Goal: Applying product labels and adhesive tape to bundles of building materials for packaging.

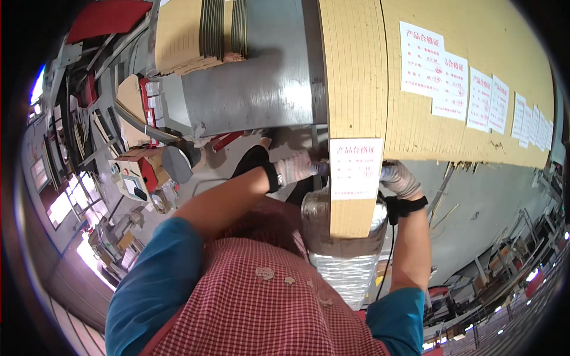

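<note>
A long, narrow yellow board [356,77] with lines along its length runs from the far edge toward me. On its near end lies a white paper label [356,172] with red print. My left hand [295,168], in a pale knit glove, is closed at the board's left edge, fingertips partly hidden. Gloved too, my right hand [401,180] closes on the opposite edge, its fingers partly under the board. The near end of the board rests over a bulky silver-wrapped bundle [314,210] in front of my apron.
A wide yellow board [439,133] with several white labels [421,59] lies to the right. On the left is a dark metal table [255,95] with a stack of ridged yellow pieces [178,35]. A dark cord [389,261] hangs below my right wrist.
</note>
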Action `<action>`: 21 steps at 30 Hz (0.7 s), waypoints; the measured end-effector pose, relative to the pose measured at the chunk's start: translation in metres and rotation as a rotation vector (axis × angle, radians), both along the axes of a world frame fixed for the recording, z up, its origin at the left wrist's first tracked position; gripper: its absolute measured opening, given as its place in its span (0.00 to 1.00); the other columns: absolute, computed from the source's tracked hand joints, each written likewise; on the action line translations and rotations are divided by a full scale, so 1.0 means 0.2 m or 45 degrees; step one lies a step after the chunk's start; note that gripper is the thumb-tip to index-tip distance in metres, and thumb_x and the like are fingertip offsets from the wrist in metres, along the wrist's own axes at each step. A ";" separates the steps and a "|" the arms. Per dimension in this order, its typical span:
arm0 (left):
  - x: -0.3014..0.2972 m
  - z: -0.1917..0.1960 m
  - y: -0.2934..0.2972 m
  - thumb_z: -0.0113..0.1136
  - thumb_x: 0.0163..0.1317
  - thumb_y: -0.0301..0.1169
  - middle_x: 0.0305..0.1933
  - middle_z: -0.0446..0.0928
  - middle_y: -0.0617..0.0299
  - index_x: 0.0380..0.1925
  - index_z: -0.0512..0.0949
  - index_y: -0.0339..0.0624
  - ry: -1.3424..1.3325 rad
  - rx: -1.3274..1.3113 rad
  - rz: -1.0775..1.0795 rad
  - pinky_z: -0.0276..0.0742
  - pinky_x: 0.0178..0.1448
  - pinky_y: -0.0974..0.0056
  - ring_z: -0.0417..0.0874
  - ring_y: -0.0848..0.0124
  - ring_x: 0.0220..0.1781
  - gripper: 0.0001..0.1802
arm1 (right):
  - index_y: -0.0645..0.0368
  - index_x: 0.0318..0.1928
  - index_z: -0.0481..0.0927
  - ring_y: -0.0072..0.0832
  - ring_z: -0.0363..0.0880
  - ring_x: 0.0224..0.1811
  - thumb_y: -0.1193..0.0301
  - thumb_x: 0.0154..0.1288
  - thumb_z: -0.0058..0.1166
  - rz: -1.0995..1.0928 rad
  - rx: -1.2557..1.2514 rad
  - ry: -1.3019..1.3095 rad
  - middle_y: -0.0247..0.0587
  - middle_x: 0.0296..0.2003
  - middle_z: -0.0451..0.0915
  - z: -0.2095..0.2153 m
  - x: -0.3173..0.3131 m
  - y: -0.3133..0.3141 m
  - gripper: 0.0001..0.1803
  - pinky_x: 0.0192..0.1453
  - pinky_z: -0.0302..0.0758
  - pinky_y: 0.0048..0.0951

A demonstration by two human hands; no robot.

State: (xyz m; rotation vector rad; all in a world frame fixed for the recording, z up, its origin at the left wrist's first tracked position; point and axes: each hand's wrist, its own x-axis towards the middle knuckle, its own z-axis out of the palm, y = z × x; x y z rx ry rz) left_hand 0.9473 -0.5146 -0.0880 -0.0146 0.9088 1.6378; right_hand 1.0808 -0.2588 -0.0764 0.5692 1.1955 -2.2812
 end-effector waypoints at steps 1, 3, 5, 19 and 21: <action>0.05 -0.09 -0.01 0.69 0.64 0.40 0.39 0.86 0.64 0.44 0.84 0.37 -0.169 0.017 -0.057 0.79 0.42 0.68 0.83 0.78 0.37 0.18 | 0.62 0.64 0.75 0.29 0.81 0.55 0.59 0.59 0.72 -0.093 -0.117 0.051 0.37 0.53 0.83 -0.04 0.00 -0.01 0.36 0.60 0.78 0.33; 0.14 -0.21 -0.04 0.69 0.64 0.40 0.39 0.86 0.64 0.44 0.84 0.37 -0.299 0.022 -0.130 0.79 0.42 0.68 0.83 0.77 0.37 0.18 | 0.65 0.61 0.76 0.30 0.82 0.54 0.62 0.59 0.72 -0.108 0.001 -0.020 0.39 0.52 0.84 0.08 -0.02 -0.08 0.33 0.60 0.78 0.33; 0.17 -0.25 -0.08 0.69 0.64 0.40 0.39 0.86 0.64 0.45 0.84 0.37 -0.249 -0.036 -0.164 0.79 0.42 0.68 0.84 0.77 0.38 0.18 | 0.68 0.56 0.79 0.29 0.82 0.52 0.66 0.64 0.67 -0.308 0.646 -0.306 0.43 0.50 0.85 0.37 -0.06 -0.17 0.25 0.57 0.79 0.33; -0.05 0.61 -0.10 0.66 0.62 0.29 0.45 0.84 0.57 0.48 0.78 0.39 0.636 -0.311 -0.167 0.82 0.53 0.63 0.86 0.69 0.48 0.15 | 0.69 0.66 0.59 0.61 0.67 0.59 0.59 0.49 0.73 -0.093 1.613 0.291 0.65 0.59 0.65 0.67 -0.03 -0.59 0.50 0.64 0.69 0.47; -0.01 0.59 -0.04 0.67 0.65 0.33 0.51 0.81 0.55 0.50 0.76 0.38 0.803 -0.180 -0.207 0.80 0.59 0.61 0.84 0.66 0.53 0.18 | 0.66 0.55 0.68 0.55 0.71 0.51 0.55 0.49 0.74 -0.200 1.683 0.439 0.56 0.49 0.72 0.84 -0.13 -0.57 0.41 0.55 0.70 0.48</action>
